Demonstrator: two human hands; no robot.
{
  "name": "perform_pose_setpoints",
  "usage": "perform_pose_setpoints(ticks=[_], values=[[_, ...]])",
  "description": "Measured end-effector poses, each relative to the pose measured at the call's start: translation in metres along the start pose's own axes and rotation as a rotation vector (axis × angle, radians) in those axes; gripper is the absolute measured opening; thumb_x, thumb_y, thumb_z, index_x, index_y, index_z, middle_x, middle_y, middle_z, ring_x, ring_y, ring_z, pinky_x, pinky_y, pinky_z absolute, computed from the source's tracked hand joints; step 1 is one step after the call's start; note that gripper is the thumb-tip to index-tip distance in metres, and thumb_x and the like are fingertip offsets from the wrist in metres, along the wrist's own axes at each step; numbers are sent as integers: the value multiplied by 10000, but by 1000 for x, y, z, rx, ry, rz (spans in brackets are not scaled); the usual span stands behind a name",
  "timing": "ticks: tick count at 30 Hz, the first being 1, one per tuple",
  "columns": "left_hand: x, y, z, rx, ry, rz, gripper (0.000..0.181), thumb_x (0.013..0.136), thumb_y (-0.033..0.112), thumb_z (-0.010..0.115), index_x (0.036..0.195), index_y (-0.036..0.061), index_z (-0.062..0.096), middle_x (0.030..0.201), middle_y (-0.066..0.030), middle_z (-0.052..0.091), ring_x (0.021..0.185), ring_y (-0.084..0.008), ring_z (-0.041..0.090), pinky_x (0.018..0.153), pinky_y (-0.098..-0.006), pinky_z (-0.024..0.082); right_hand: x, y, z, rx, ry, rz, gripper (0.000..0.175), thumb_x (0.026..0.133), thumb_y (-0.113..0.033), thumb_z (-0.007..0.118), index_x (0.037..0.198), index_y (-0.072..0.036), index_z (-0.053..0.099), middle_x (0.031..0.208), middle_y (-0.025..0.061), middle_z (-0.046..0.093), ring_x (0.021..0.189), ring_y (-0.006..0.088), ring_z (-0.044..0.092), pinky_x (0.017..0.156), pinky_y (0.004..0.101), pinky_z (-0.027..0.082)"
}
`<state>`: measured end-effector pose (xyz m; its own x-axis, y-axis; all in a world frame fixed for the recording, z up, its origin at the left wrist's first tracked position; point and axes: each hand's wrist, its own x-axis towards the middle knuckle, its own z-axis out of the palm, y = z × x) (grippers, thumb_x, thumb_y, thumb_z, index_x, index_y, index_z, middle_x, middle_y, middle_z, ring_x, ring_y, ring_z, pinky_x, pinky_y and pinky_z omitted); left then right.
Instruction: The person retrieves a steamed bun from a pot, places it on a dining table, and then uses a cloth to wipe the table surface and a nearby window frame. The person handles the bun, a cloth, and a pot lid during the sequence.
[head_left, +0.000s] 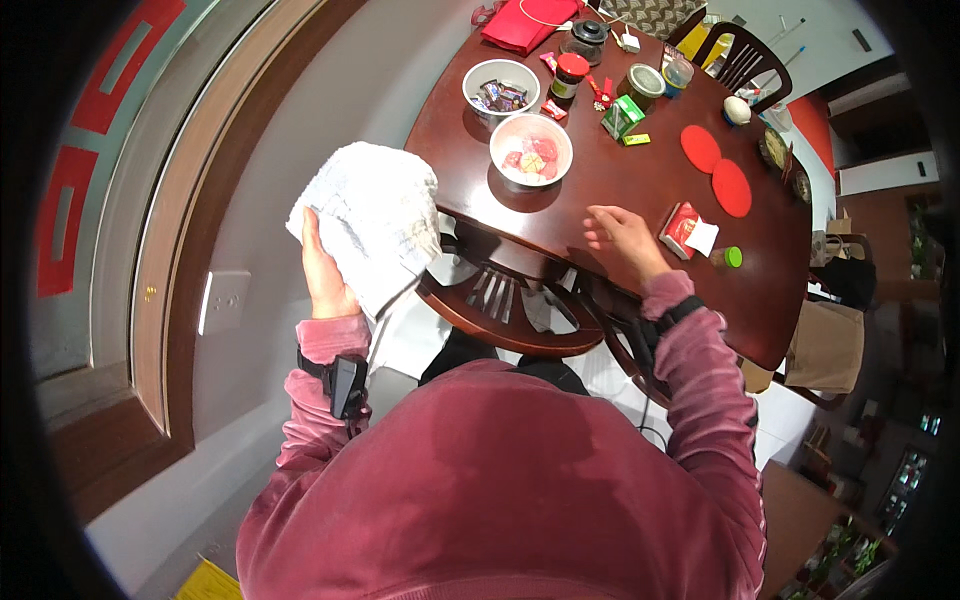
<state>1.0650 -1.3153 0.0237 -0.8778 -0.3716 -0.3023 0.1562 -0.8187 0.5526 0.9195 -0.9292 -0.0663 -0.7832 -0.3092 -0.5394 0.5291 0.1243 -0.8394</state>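
My left hand (328, 274) holds a folded white terry towel (375, 210), its thumb over the near-left edge; the other fingers are hidden beneath. My right hand (621, 234) hovers over the near edge of the dark wooden table (622, 180), fingers slightly curled and holding nothing. Between the hands and farther off, a white bowl (531, 180) with red and pale wrapped items stands on the table. Behind it is another bowl (501, 71) of dark-wrapped sweets. Right of my right hand lies a red tissue pack (681, 227) with a white tissue sticking out.
A red-lidded jar (570, 75), a glass pot (585, 43), a green box (622, 118) and two red round mats (700, 148) occupy the table. A green-capped container (730, 257) is at right. A wooden chair (517, 322) is tucked against the near edge; a wall is at left.
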Motion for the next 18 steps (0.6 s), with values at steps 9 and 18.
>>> perform_pose_setpoints(ticks=[9,18], values=[[6,5,-11,-20,41,-77,562,1041,429,459,1450,45,445,1429,-129,532,1281,-314,538,1091,-465,433,102,23,66,332,215,91,347,1013,-260,558,1229,8,511,1105,141,597,962,243,644,837,387,598],[12,-1,-4,111,76,-95,577,1038,450,460,1438,35,446,1404,-125,544,1256,-299,552,1073,-443,445,147,29,54,164,289,16,207,1007,-224,555,972,-35,476,924,127,625,721,222,682,665,361,624]])
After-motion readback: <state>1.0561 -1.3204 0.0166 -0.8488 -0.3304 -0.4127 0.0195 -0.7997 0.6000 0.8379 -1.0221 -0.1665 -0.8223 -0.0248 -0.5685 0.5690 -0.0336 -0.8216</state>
